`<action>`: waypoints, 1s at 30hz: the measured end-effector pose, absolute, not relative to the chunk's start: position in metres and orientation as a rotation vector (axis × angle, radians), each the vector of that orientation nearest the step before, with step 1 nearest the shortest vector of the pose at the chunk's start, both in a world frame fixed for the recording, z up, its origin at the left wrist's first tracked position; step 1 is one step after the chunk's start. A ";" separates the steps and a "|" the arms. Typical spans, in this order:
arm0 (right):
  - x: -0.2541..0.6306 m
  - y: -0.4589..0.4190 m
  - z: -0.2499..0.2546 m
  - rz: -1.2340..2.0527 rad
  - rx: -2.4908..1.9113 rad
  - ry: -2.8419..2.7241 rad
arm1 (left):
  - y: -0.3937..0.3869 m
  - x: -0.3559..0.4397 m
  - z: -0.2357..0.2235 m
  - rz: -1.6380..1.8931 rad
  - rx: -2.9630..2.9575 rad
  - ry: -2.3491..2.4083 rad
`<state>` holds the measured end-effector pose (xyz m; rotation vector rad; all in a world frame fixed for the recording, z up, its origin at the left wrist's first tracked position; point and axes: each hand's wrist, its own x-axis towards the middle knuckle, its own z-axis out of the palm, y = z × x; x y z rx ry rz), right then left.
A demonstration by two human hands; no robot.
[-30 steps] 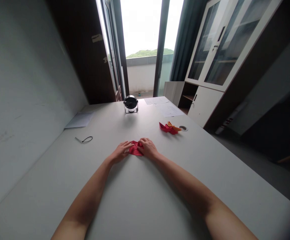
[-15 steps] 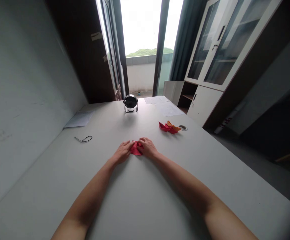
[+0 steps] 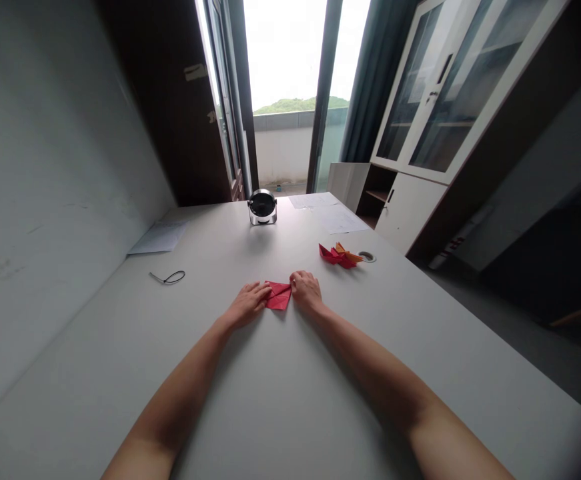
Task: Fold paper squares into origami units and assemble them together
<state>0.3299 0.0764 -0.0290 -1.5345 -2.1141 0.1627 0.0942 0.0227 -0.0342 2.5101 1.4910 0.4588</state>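
A small sheet of folded red paper (image 3: 279, 300) lies on the white table (image 3: 280, 400), with crease lines across its face. My left hand (image 3: 250, 301) rests on its left edge, fingers stretched out and pressing it down. At the upper right corner of the sheet, my right hand (image 3: 306, 288) has its fingers curled together and pinches that corner. Beyond my right hand sits a cluster of folded paper pieces (image 3: 340, 255), red and orange, beside a roll of tape (image 3: 367, 256).
A round black device on a metal stand (image 3: 262, 207) stands near the far edge. A looped black cable tie (image 3: 169, 277) lies on the left, in front of some paper sheets (image 3: 159, 238). More printed sheets (image 3: 337, 218) lie at the back right. A wall borders the left side.
My right hand has slid to the right, to the corner of the red paper, uncovering more of its surface. My left hand has stayed nearly in place.
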 end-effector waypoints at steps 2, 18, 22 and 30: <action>0.329 0.075 -0.028 0.155 -1.532 -2.117 | 0.022 0.094 -0.035 0.435 2.515 1.487; 0.323 0.078 -0.028 0.436 -1.368 -2.092 | 0.018 0.097 -0.034 0.413 2.474 1.558; 0.321 0.076 -0.029 0.703 -1.200 -1.949 | 0.016 0.098 -0.030 0.564 2.463 1.553; 0.317 0.068 -0.022 0.898 -0.996 -1.872 | 0.015 0.096 -0.018 0.831 2.287 1.610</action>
